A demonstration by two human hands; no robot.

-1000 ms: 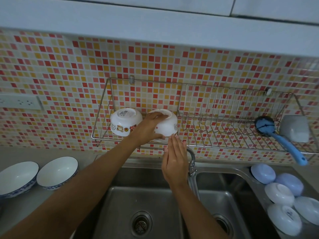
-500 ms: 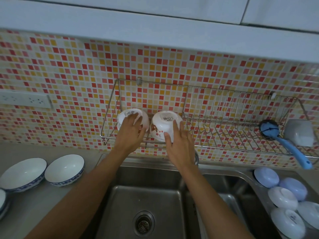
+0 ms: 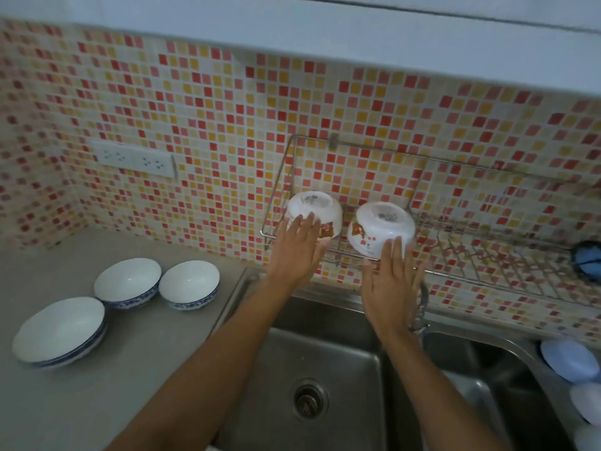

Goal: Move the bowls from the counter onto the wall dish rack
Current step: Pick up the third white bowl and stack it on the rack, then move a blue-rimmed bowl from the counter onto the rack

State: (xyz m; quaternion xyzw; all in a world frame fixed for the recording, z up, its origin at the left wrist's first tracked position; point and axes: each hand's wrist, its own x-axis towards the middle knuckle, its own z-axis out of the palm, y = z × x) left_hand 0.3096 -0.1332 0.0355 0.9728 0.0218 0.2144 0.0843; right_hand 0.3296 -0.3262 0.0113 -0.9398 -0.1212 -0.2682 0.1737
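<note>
Rack [image 3: 455, 265] holds two bowls [image 3: 380, 227]; counter [image 3: 107, 379] three

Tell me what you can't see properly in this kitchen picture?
- Head view: the wall dish rack runs off the right edge, so its far end is cut off.
- Pale upturned bowls on the right are cropped by that edge; their number is unclear.
- Labels on the two racked bowls are too blurred to read.
- The right hand hides most of the tap.

Two bowls [image 3: 314, 212] lie upturned side by side at the wall rack's [image 3: 455, 255] left end; three more, perhaps stacked ones among them, sit on the tabletop [image 3: 97, 402] left of the sink [image 3: 325, 369].
</note>
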